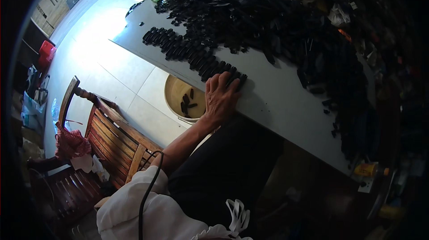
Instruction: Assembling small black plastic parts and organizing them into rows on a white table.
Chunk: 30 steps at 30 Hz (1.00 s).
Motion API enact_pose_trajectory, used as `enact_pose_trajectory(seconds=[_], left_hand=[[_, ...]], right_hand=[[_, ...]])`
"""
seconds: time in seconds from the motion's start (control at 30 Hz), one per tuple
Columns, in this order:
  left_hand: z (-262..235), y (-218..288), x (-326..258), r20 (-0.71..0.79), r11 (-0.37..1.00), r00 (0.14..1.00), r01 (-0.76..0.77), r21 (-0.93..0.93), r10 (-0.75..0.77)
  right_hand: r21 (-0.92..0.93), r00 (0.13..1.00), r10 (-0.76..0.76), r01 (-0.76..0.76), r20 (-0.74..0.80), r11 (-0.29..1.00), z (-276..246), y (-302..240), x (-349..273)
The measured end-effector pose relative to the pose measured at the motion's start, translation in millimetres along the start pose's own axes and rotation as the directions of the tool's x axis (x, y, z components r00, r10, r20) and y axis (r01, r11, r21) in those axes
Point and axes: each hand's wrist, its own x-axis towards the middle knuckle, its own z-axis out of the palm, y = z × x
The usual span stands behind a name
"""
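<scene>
Left hand (221,99) is the near one, fingers bent and a bit spread over the near end of a row of stubby black pieces (176,49) – can't tell if it's actually pinching any, and the right hand's out of view. Row runs off up-left from the fingertips, each piece's long axis roughly crosswise – glossy, plastic-looking stuff on a smooth pale tabletop (286,92), with a jumbled black heap (241,12) beyond.

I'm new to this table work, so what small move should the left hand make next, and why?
Perhaps gently square up the near end of the long row of small black pieces: the bare left hand lies over that end, and the row runs in uneven steps along the smooth pale-grey tabletop.
</scene>
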Motion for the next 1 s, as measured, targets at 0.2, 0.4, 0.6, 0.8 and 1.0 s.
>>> enact_pose_trajectory(seconds=[0.2, 0.4, 0.6, 0.8, 1.0], left_hand=[[10.3, 4.6, -0.6, 0.010, 0.997, 0.999, -0.047, 0.053, 0.047], [14.7, 6.2, -6.5, -0.030, 0.995, 0.995, -0.098, 0.005, 0.098], [29.0, 21.4, -6.9, -0.033, 0.973, 0.988, -0.156, -0.168, 0.153], [34.4, 33.3, -3.8, 0.050, 0.952, 0.997, -0.036, -0.304, 0.053], [35.4, 33.9, -1.5, 0.077, 0.944, 0.996, -0.009, -0.329, 0.036]], right_hand=[[0.082, 0.989, 0.144, -0.145, 0.018, 0.986, -22.0, -20.9, -2.0], [0.794, 0.938, 0.101, -0.334, 0.331, 0.507, -163.5, -209.8, 75.4], [0.686, 0.894, -0.384, 0.129, 0.233, 0.716, -180.2, -356.4, 178.5], [0.419, 0.785, -0.613, 0.526, 0.096, 0.740, -177.3, -439.7, 207.5], [0.316, 0.761, -0.640, 0.584, 0.106, 0.748, -191.5, -456.2, 214.9]])
